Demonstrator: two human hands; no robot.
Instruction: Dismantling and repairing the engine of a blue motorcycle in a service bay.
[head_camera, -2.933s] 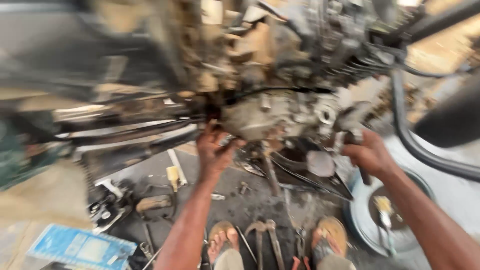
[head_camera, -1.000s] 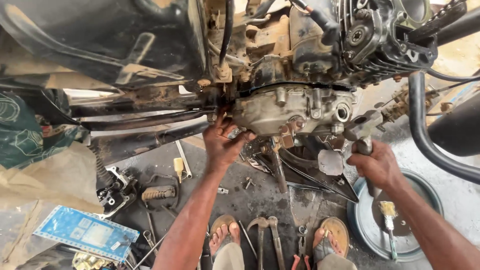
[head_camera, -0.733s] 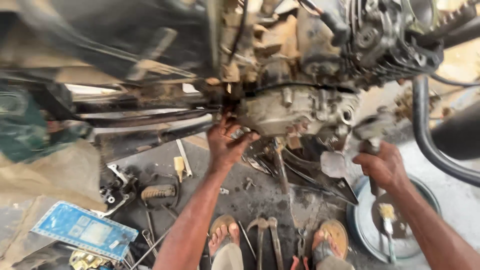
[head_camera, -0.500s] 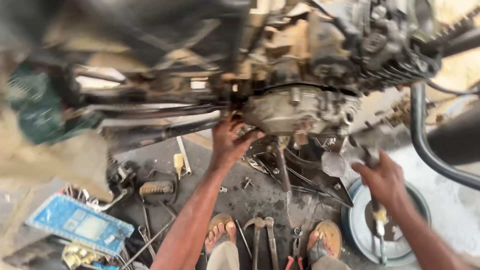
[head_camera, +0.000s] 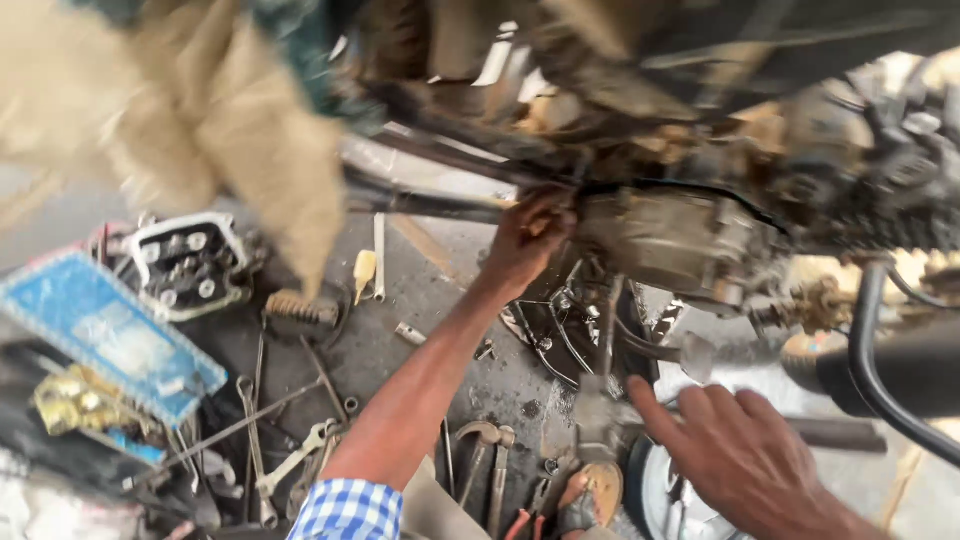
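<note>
Fingers (head_camera: 545, 215) of the left hand (head_camera: 525, 245) curl against the left end of the dirty grey engine (head_camera: 680, 240), pressing on it; it is too blurry to tell if they pinch anything. Fingers (head_camera: 665, 410) of the right hand (head_camera: 740, 455) are spread wide and hold nothing, low and just under the engine, near a round white tray (head_camera: 655, 490). On the dark floor (head_camera: 430, 300) to the left lie wrenches (head_camera: 295, 455), a brush (head_camera: 300, 308), an engine part with small round holes (head_camera: 185, 262) and a blue box (head_camera: 100, 335).
</note>
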